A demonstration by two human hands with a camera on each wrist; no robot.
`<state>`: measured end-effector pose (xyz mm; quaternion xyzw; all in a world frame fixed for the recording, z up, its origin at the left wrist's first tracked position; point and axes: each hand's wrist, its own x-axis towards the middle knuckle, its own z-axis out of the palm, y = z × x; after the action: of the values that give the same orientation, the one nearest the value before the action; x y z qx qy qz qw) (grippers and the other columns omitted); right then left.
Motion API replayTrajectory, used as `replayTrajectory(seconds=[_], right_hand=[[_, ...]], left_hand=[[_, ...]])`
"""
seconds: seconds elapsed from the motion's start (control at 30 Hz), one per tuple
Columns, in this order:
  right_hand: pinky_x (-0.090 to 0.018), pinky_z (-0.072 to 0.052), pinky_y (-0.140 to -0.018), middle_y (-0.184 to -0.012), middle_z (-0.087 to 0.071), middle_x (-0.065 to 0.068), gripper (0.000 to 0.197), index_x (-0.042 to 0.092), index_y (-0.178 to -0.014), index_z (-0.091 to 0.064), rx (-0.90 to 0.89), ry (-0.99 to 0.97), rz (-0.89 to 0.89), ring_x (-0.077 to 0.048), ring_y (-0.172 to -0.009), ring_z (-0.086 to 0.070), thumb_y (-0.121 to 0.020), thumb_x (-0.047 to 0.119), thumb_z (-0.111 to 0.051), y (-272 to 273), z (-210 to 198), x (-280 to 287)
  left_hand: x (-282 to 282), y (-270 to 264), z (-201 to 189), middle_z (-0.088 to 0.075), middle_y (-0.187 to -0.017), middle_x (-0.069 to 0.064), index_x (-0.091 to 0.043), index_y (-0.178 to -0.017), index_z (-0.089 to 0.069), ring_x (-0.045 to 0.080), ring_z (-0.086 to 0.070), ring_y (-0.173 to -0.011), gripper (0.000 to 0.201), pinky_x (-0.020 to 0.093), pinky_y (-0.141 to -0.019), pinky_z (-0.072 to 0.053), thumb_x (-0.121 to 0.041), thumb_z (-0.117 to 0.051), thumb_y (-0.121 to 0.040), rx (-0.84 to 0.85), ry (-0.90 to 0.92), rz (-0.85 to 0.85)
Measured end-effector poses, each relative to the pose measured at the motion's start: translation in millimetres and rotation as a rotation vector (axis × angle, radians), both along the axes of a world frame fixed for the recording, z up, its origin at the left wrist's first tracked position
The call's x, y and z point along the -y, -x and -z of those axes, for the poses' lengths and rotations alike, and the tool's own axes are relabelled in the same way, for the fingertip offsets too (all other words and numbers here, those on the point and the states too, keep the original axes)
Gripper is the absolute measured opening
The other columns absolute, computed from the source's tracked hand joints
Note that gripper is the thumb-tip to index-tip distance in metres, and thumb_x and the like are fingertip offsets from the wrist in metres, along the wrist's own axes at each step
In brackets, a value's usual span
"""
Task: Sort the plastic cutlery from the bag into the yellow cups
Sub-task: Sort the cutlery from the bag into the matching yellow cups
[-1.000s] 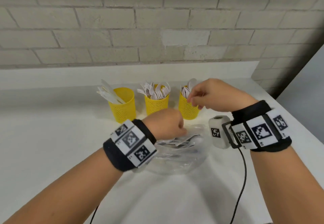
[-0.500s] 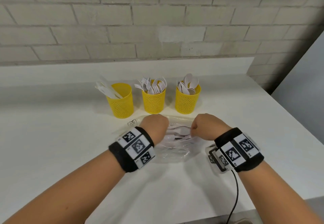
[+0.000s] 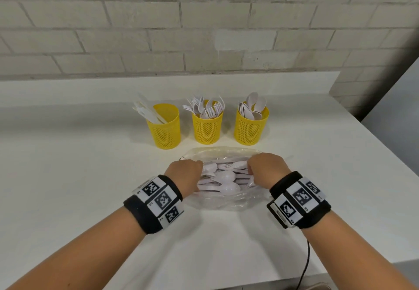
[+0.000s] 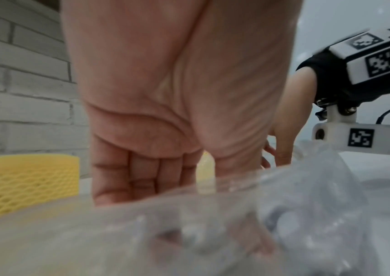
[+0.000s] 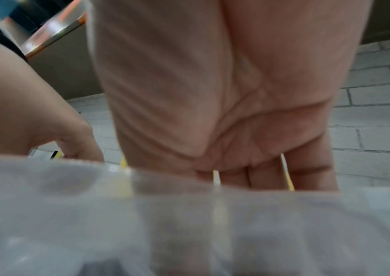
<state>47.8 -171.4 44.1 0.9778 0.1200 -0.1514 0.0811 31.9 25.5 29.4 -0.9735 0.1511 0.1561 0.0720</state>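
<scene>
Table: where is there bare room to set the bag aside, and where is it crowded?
The table shows bare surface left of the left hand and cups, right of the right hand, and near the front edge between the forearms. It is crowded in the middle: the bag lies close before the three cups, with only a narrow strip between.
</scene>
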Motion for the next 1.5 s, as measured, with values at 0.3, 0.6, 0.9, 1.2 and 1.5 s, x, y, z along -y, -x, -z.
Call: replayTrajectory(seconds=[0.3, 0.6, 0.9, 1.2, 1.5], right_hand=[[-0.029, -0.042, -0.086, -0.116, -0.063, -0.002, 0.027, 0.015, -0.108, -0.063, -0.115, -0.158, -0.01, -0.023, -0.108, -0.057, -0.081, 0.017, -0.068, 4.6, -2.7, -2.5], [-0.028, -0.041, -0.092, -0.125, -0.055, -0.008, 0.043, 0.011, -0.125, -0.053, -0.103, -0.193, 0.046, -0.025, -0.116, -0.053, -0.084, 0.014, -0.065, 5.8, -1.3, 2.1], [-0.028, -0.041, -0.096, -0.125, -0.06, -0.006, 0.034, 0.016, -0.116, -0.064, -0.068, -0.195, -0.001, -0.024, -0.115, -0.056, -0.087, 0.003, -0.053, 3.2, 5.8, -10.4], [-0.033, -0.044, -0.092, -0.129, -0.047, -0.013, 0.036, 0.011, -0.124, -0.054, -0.067, -0.08, 0.016, -0.029, -0.112, -0.055, -0.088, 0.004, -0.049, 7.1, 5.6, -0.5], [-0.03, -0.044, -0.093, -0.128, -0.045, -0.012, 0.04, 0.016, -0.124, -0.055, -0.107, -0.134, 0.01, -0.028, -0.11, -0.055, -0.085, 0.014, -0.061, 5.7, 5.9, 0.7]], left_hand=[[0.2, -7.8, 14.0, -0.062, -0.118, 0.006, -0.013, -0.117, -0.06, 0.024, -0.057, -0.107, 0.035, 0.026, -0.082, -0.039, -0.022, -0.067, -0.084, -0.071, 0.361, -0.033], [7.9, -2.9, 18.3, -0.04, -0.134, 0.007, -0.014, -0.139, -0.035, 0.026, -0.05, -0.117, 0.086, 0.037, -0.097, -0.044, -0.047, -0.076, -0.071, -0.199, 0.391, -0.021], [18.5, 7.1, 26.3, -0.033, -0.133, 0.012, -0.009, -0.136, -0.036, 0.028, -0.042, -0.12, 0.087, 0.034, -0.097, -0.04, -0.047, -0.077, -0.07, -0.14, 0.314, 0.027], [11.8, 10.5, 27.6, -0.035, -0.125, 0.008, -0.015, -0.136, -0.042, 0.025, -0.036, -0.117, 0.091, 0.035, -0.101, -0.037, -0.064, -0.071, -0.065, -0.09, 0.312, 0.032], [18.9, 16.7, 28.4, -0.041, -0.128, 0.008, -0.016, -0.133, -0.041, 0.025, -0.045, -0.116, 0.075, 0.033, -0.093, -0.038, -0.049, -0.07, -0.073, -0.028, 0.256, 0.025]])
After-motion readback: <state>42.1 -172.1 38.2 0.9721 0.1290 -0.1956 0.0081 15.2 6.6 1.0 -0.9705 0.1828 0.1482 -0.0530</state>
